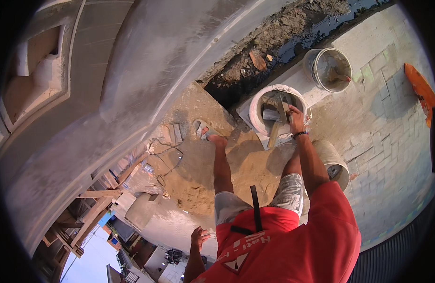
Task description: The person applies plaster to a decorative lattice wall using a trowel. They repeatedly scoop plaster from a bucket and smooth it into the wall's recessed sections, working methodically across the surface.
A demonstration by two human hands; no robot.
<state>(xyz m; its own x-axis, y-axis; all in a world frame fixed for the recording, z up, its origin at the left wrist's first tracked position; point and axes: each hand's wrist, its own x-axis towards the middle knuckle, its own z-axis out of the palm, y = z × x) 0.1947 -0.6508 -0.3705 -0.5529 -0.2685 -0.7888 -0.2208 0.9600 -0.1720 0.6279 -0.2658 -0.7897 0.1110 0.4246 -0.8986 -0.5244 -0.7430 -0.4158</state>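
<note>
My right hand point(296, 115) is closed on a flat trowel point(282, 111) at the mouth of a white bucket point(255, 113). Inside lie grey pieces point(270, 114) that I cannot make out clearly, and a wooden stick point(273, 137) leans over the front rim. My left hand point(199, 236) hangs low beside my red shirt, its fingers slightly curled and apart, holding nothing. My sandalled foot point(208, 129) stands on sandy ground point(189, 170) left of the bucket.
A second bucket point(316, 70) sits behind on the concrete edge, beside a muddy ditch point(260, 61). Another bucket point(327, 153) lies at right near orange material point(420, 89). A plastered wall point(128, 80) fills the left, with timber point(95, 207) and cables point(172, 148) below.
</note>
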